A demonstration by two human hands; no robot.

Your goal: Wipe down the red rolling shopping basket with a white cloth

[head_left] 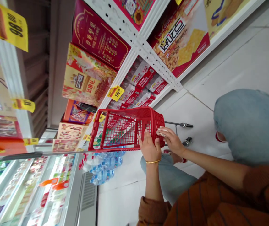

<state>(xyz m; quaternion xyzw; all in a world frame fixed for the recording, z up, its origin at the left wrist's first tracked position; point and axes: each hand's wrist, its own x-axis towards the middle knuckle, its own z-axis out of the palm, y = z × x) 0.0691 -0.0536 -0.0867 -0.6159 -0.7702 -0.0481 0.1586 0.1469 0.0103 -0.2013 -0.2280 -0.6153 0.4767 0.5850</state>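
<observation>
The view is turned on its side. A red plastic mesh shopping basket [125,127] sits on a thin-framed trolley in a shop aisle. My left hand [150,147], with a gold bangle on the wrist, is closed on the basket's near rim. Beside it, my right hand [172,139] presses a small whitish cloth [161,131] against the basket's end wall, with the fingers wrapped on the cloth. Both sleeves are rust-brown with stripes. My knees in light blue jeans [249,125] are bent over the white floor.
White shelving [146,53] holds big red and yellow gift boxes [87,75] and red-white packets, with yellow price tags [116,93]. Shrink-wrapped water bottles [106,163] lie on the floor by the basket. A glass-fronted chiller [30,191] runs along the aisle. Trolley handle grips [186,125] stick out past the basket.
</observation>
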